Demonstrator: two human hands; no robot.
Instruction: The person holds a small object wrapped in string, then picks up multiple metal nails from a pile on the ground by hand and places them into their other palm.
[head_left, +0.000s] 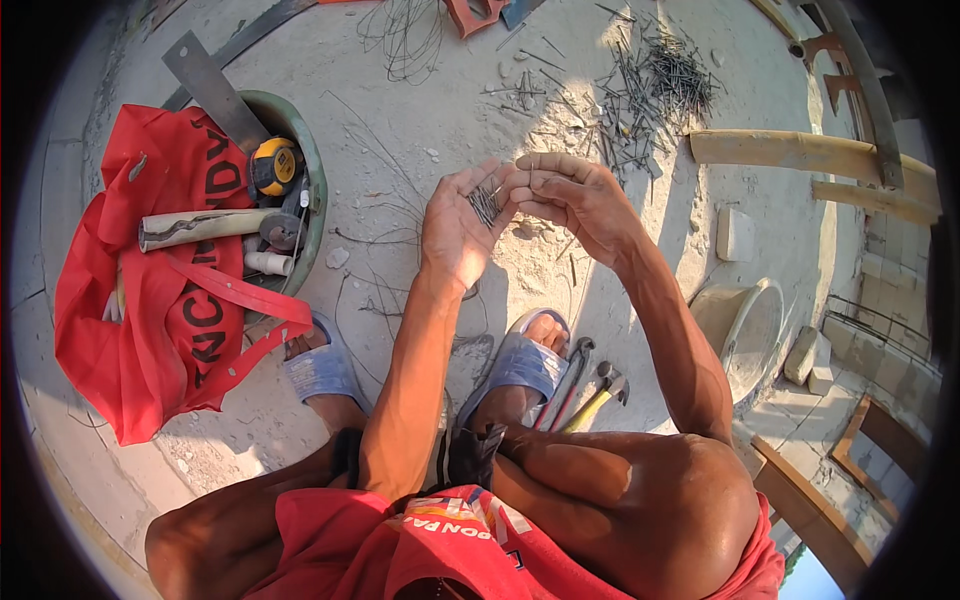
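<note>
My left hand (450, 225) is cupped palm up and holds a small bunch of steel nails (484, 205). Beside it, fingertips nearly meeting, my right hand (589, 199) pinches a single thin nail (532, 174) between thumb and fingers. Beyond my hands, a loose heap of nails (675, 79) lies on the dusty concrete floor (480, 112), with others scattered around it. By my right foot rest a claw hammer (604, 397) with a yellow handle and a pry bar (577, 364) with a red handle.
At left, a green bucket (318, 180) draped with red cloth (150, 300) contains a tape measure (276, 166), a saw blade (214, 90) and pipe pieces. Tangled wire (405, 37) lies ahead. A translucent bucket (739, 330), a block (735, 234) and bamboo (787, 154) are at right.
</note>
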